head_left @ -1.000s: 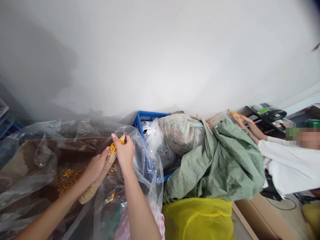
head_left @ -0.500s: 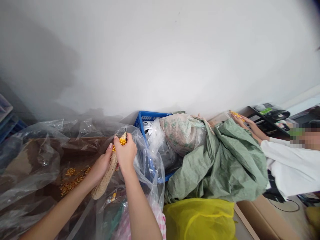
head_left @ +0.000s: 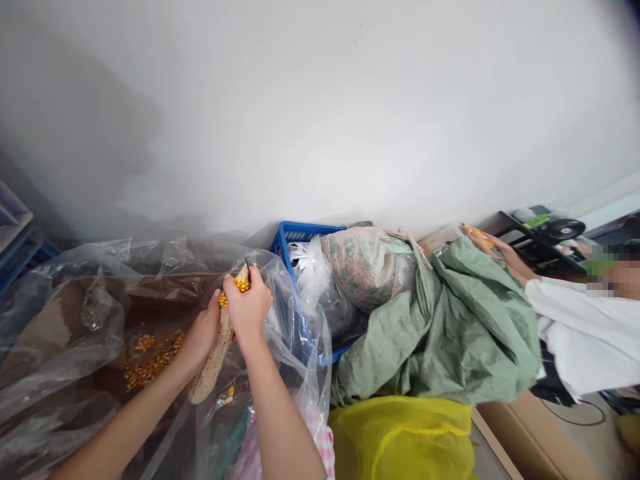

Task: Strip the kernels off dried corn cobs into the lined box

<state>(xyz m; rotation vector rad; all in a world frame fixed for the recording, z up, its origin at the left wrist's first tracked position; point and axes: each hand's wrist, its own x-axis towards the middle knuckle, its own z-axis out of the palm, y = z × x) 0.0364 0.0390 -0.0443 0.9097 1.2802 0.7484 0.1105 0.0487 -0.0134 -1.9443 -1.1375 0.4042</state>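
A long corn cob [head_left: 213, 363] is tilted over the plastic-lined box, its lower part bare and yellow kernels still on its upper end. My left hand [head_left: 206, 330] is closed around the middle of the cob. Over the kernels near the tip, my right hand [head_left: 247, 303] is closed with its thumb pressed on them. A thin dark pointed thing [head_left: 248, 264] sticks up by the right fingers; I cannot tell its kind. Loose corn kernels [head_left: 153, 363] lie in the brown cardboard box [head_left: 145, 307] below and left of the hands.
Clear plastic sheeting [head_left: 295, 333] drapes the box. To the right stand a blue basket [head_left: 283, 243] with bags, a green woven sack [head_left: 465, 327] and a yellow mesh bag [head_left: 400, 440]. Farther right, a co-worker's hands [head_left: 493, 247] hold another corn cob. A wall [head_left: 320, 113] rises behind.
The view has shifted slightly. My right thumb and fingers have shifted a little on the kernels near the tip; both hands still grip the cob.
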